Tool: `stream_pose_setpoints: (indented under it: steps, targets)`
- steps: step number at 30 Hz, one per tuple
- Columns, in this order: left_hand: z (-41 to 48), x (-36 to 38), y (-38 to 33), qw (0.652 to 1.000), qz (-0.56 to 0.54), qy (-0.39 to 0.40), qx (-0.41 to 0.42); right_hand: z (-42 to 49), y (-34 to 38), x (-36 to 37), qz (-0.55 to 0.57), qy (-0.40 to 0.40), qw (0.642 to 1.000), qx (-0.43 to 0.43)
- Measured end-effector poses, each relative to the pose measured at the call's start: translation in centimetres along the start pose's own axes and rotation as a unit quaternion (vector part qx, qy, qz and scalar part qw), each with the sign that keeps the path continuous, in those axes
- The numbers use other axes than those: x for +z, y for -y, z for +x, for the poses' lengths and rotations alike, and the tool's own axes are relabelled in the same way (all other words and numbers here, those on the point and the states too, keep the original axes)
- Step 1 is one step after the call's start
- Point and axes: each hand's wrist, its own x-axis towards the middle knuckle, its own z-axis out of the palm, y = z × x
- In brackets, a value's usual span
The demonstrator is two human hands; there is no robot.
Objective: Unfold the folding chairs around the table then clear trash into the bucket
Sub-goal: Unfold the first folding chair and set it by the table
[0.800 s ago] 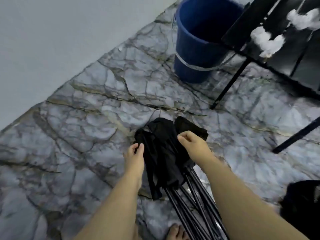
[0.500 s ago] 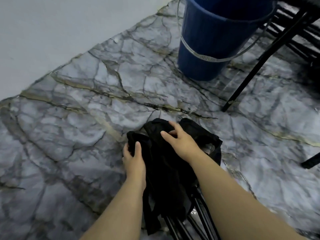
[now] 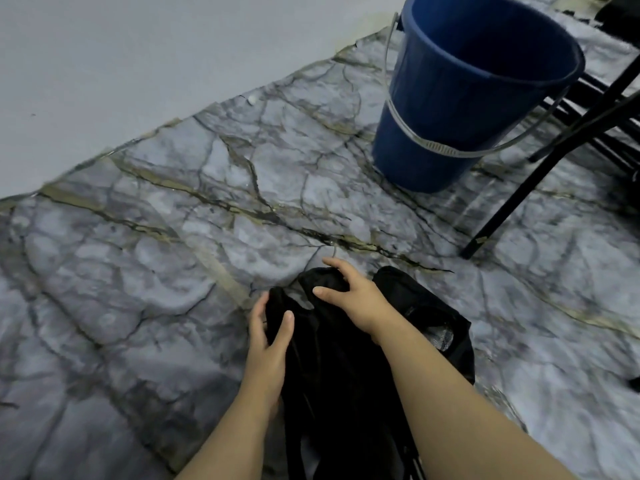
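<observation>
A folded black fabric chair [image 3: 346,368] stands bundled in front of me on the marble-patterned floor. My left hand [image 3: 270,341] grips its left edge, thumb on top of the fabric and fingers wrapped round the side. My right hand [image 3: 353,299] lies over the top of the bundle, fingers curled over the upper corner of the cloth. The chair's legs are mostly hidden under my forearms. The blue bucket [image 3: 467,98] with a metal handle stands upright at the upper right, about an arm's length beyond the chair.
A black table leg [image 3: 536,181] slants down to the floor right of the bucket, with more black frame bars [image 3: 602,109] behind it. A pale wall [image 3: 138,64] runs along the upper left. Open floor [image 3: 173,254] lies to the left.
My right hand has slid from the right side of the bundle onto its top corner. The left hand has closed round the left edge. The view has dropped closer; the tabletop with trash has left view.
</observation>
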Motion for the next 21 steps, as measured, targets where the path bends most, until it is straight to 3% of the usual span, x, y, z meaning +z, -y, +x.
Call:
stream_pose_setpoints:
  steps: [8,12,17,21]
  targets:
    - [0.9,-0.9,-0.9,0.996,-0.054,0.076,-0.011,0.0,-0.4,0.1,0.042,0.014,0.999,-0.025]
    - [-0.3,1.1,-3.6,0.994,-0.087,0.066,-0.008,-1.0,1.1,-0.9,0.046,-0.052,0.997,-0.042]
    - [-5.8,3.1,-11.1,0.995,-0.086,0.037,0.026,-6.8,8.4,-4.6,0.067,-0.114,0.991,-0.034]
    - [-12.2,3.2,-18.7,0.997,-0.019,0.041,0.064,-14.8,16.0,-7.3,0.036,-0.104,0.992,-0.058]
